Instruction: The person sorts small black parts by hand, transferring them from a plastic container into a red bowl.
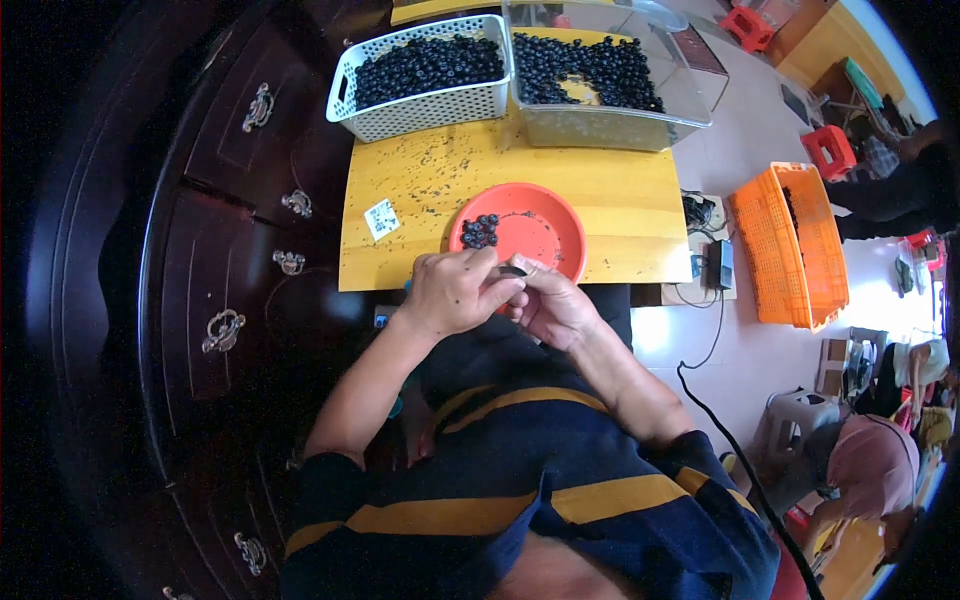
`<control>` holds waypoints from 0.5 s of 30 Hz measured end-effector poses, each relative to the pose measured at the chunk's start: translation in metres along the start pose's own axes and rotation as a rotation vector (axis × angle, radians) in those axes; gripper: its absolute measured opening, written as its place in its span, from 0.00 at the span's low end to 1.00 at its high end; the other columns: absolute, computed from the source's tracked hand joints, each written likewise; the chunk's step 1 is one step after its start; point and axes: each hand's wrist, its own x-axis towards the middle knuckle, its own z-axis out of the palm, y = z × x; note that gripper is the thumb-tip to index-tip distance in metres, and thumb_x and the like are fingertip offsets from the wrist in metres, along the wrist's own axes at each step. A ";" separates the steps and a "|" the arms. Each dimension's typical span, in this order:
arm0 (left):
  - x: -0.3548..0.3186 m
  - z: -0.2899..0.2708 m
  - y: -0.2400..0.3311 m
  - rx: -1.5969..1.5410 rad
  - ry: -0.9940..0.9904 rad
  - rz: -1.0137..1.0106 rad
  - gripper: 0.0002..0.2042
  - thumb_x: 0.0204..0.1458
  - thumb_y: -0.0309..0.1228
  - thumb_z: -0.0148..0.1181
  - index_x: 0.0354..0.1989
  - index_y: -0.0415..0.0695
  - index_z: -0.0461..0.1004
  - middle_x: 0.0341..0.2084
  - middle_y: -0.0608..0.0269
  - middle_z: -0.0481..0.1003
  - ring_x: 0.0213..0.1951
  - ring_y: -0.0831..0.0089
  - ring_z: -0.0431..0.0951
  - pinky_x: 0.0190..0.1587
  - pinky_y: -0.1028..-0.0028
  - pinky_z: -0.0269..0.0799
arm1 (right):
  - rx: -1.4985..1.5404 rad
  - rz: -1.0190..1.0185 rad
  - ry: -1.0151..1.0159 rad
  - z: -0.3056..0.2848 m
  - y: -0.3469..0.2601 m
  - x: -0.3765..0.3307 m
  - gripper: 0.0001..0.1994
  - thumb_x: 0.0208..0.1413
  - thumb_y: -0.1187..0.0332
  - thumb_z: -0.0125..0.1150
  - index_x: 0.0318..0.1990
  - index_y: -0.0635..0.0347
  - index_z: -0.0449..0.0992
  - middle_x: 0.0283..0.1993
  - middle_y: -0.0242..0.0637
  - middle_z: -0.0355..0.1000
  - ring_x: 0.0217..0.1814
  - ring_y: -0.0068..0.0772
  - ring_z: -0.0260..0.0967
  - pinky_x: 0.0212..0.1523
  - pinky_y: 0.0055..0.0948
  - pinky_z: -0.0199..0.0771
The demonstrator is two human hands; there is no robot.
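Observation:
My two hands meet over the near rim of a shallow red basin (560,225). My left hand (452,293) is closed, thumb pressed toward the fingers, and what lies inside its grip is hidden. With thumb and fingers my right hand (553,308) pinches a small dark part (513,271), just beside the left thumb. Several small round black parts (480,231), some with a pale center, lie together at the basin's left side. Dark scraps dot its bottom.
Behind the basin stand a white perforated basket (420,122) and a clear plastic bin (600,130), both holding many black parts. Crumbs and a white printed square (381,219) lie on the yellow table (620,200). Dark drawers are left; an orange crate (775,260), cables and people are right.

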 end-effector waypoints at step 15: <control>0.002 -0.004 0.000 0.014 -0.015 -0.016 0.20 0.51 0.50 0.67 0.31 0.45 0.72 0.20 0.55 0.78 0.24 0.57 0.82 0.25 0.62 0.76 | 0.015 0.012 -0.058 -0.012 0.006 0.010 0.09 0.66 0.62 0.58 0.49 0.52 0.74 0.35 0.24 0.73 0.29 0.14 0.66 0.34 0.21 0.73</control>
